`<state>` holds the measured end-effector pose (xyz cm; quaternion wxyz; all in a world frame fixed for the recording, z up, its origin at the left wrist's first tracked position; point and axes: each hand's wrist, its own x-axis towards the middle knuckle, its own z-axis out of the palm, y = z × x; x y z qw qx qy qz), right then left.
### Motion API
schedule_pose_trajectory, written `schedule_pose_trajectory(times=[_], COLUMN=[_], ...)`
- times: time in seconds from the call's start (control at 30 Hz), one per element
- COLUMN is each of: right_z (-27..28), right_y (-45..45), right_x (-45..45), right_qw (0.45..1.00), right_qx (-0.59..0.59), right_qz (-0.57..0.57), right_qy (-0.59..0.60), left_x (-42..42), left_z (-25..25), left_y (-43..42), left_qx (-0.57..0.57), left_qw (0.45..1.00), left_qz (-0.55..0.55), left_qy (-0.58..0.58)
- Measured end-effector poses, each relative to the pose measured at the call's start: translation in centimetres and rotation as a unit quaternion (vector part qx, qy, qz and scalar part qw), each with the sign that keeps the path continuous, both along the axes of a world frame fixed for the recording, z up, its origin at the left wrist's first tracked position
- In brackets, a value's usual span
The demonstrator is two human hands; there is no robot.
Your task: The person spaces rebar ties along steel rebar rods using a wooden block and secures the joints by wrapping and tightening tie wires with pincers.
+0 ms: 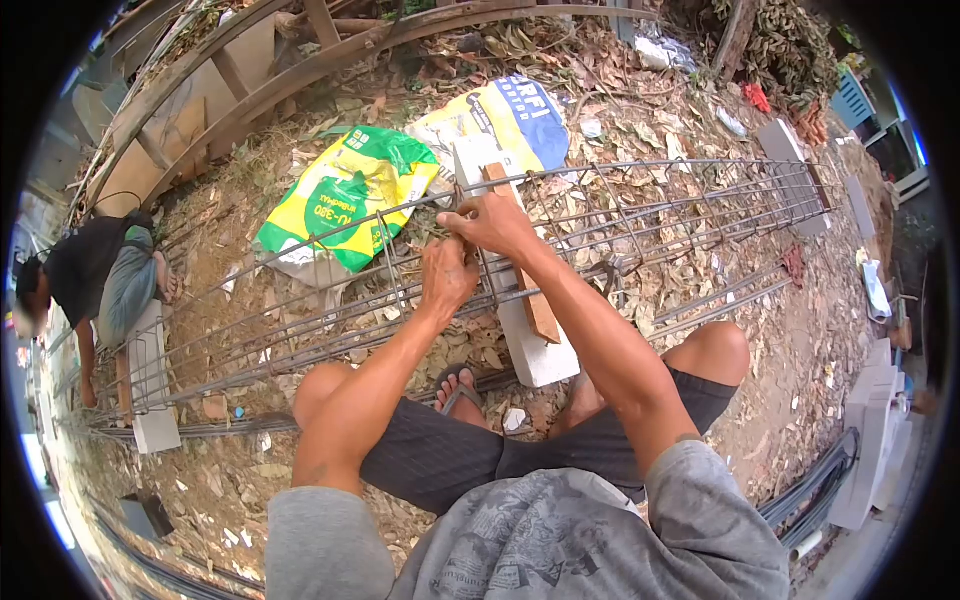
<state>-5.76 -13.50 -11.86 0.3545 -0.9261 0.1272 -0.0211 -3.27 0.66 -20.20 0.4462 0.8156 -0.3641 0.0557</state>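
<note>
A long rebar cage [620, 240] of thin steel bars and stirrups stretches across the view in front of me. My left hand [449, 275] is closed at a steel stirrup near the cage's middle, its fingertips partly hidden. Just above and to the right, my right hand [492, 226] reaches over the top bar with thumb and forefinger pinched together; what lies between them is too small to make out. Beneath the cage at this spot lie a pale block [540, 350] and a brown wooden strip [541, 312], which runs under my right wrist.
Another person [95, 270] bends at the cage's left end, near a second pale block [156, 432]. A green-yellow sack [345, 200] and a blue-white sack [525, 125] lie behind. The right end rests on a block [782, 142]. Loose bars [725, 300] lie at right.
</note>
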Motion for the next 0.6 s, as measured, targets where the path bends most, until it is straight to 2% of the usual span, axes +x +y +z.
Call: schedule_pose_trajectory(times=[0.03, 0.17, 0.27, 0.3, 0.37, 0.4, 0.43, 0.6], right_z=[0.1, -0.2, 0.7, 0.8, -1.0, -2.2, -2.2, -1.6], right_y=[-0.2, -1.5, -3.8, -4.5, -5.9, -6.4, -6.3, -3.1], right_x=[0.9, 3.2, 2.9, 2.4, 1.0, 0.5, 0.1, -2.4], right_qw=[0.995, 0.982, 0.97, 0.969, 0.968, 0.965, 0.957, 0.937], right_qx=[-0.044, -0.151, -0.15, -0.125, -0.145, -0.155, -0.135, -0.286], right_qz=[0.057, 0.052, 0.112, 0.126, 0.169, 0.189, 0.227, 0.188], right_qy=[0.064, 0.096, 0.154, 0.174, 0.12, 0.093, 0.117, 0.073], left_x=[0.3, 0.1, -0.2, 0.0, 0.4, 0.5, 0.4, 0.1], left_z=[-0.9, -0.2, 0.2, 0.1, -0.2, -0.5, -0.6, -1.0], left_y=[0.2, 0.3, 0.2, 0.1, -0.1, -0.3, -0.4, -0.5], left_qx=[-0.003, -0.064, -0.03, 0.017, 0.11, 0.115, 0.121, 0.093], left_qw=[1.0, 0.997, 0.998, 0.999, 0.993, 0.992, 0.991, 0.988], left_qz=[-0.002, -0.03, 0.037, 0.033, 0.026, 0.031, 0.037, 0.063], left_qy=[-0.016, -0.025, -0.05, -0.039, -0.017, -0.029, -0.041, -0.109])
